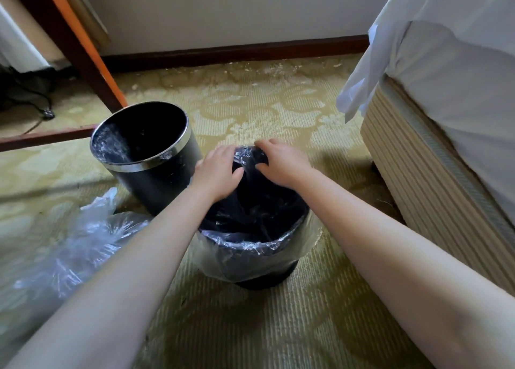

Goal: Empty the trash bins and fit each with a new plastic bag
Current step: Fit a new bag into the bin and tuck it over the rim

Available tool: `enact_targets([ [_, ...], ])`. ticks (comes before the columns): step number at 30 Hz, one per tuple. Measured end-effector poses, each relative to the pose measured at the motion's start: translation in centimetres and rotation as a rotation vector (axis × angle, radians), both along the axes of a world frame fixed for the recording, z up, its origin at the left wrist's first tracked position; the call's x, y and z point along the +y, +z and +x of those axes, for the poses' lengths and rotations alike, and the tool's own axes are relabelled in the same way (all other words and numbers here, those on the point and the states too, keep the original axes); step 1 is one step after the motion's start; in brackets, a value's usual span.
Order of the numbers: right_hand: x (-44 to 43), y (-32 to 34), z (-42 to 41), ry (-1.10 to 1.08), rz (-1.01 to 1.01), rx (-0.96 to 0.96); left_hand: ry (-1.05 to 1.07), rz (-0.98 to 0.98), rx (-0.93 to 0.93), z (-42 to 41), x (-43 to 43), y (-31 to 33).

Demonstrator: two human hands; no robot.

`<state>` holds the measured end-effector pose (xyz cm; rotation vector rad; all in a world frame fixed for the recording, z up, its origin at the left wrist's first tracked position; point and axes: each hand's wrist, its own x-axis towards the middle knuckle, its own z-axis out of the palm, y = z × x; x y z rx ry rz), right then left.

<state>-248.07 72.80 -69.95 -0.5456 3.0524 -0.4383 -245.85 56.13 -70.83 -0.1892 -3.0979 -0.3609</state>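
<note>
A black bin (262, 281) stands on the carpet right in front of me, with a clear plastic bag (250, 247) folded over its near rim. At the bin's far rim, my left hand (216, 171) and my right hand (281, 161) both grip the bag's edge, fingers curled over the plastic. A second black bin (156, 173) with a silver rim stands tilted to the left and behind, with a clear liner inside it.
A crumpled clear plastic bag (75, 246) lies on the floor at the left. A bed (446, 104) with white sheets fills the right side. A dark wooden desk leg (80, 51) and cables are at the back left. Crumbs lie along the skirting board.
</note>
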Motion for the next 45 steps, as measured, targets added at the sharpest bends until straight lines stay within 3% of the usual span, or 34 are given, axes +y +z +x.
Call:
enact_targets([
  [7,-1.0,-1.4,-0.8,-0.022,0.185,0.074,0.148,-0.047,-0.185,-3.0,-2.2,0.1],
  [11,-0.9,-1.5,-0.6,0.005,0.159,0.102,0.178,-0.043,-0.280,-3.9,-3.1,-0.2],
  [15,-1.3,-1.0,0.6,0.162,-0.107,0.523,0.198,0.085,-0.339,-3.8,-3.3,-0.3],
  [18,-2.0,-1.6,1.2,0.334,0.145,0.255,0.279,0.453,-0.455,-2.8,-4.0,-0.2],
  [21,-2.0,-3.1,1.1,0.277,0.457,-0.080,0.331,0.683,-0.522,-1.4,-4.1,0.4],
  [23,-1.7,-3.4,0.6,0.206,0.401,-0.230,0.332,0.747,-0.535,-1.1,-4.2,0.3],
  [25,-1.6,-2.8,0.1,0.181,0.287,-0.213,0.369,0.768,-0.521,-1.3,-4.3,0.0],
  [28,-2.1,-0.9,0.0,0.186,0.129,-0.073,0.434,0.770,-0.455,-1.4,-4.3,-0.4],
  [33,-3.5,0.8,0.8,0.161,-0.171,-0.047,0.374,0.625,-0.105,-1.3,-4.1,0.2],
  [37,-4.8,1.4,0.4,0.108,-0.325,-0.109,0.396,0.663,0.094,-0.9,-5.5,0.8],
  [41,-7.4,2.2,-0.9,0.081,-0.336,-0.101,0.461,0.609,0.308,-0.3,-9.0,2.8],
  [45,-10.6,3.0,-2.8,0.047,-0.274,-0.055,0.654,0.522,0.385,-0.3,-14.5,2.6],
])
